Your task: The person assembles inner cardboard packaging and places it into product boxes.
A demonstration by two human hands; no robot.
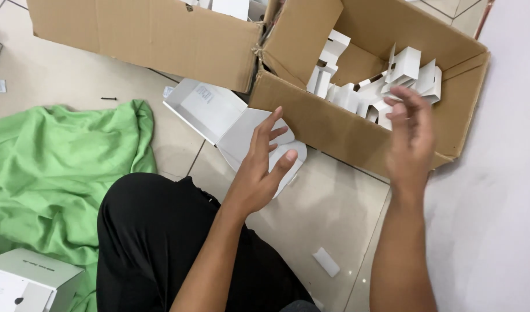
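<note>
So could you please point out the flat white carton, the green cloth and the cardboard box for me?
flat white carton point(210, 110), head view, on its upper panel.
green cloth point(51, 167), head view, on its middle folds.
cardboard box point(328, 124), head view, on its near outer wall.

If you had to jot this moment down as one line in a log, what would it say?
left hand: open, on flat white carton | right hand: open, blurred, over cardboard box of folded white cartons | green cloth left

Tiled floor point(328, 214), cardboard boxes point(346, 124), green cloth point(45, 167), white carton point(218, 115)
</note>
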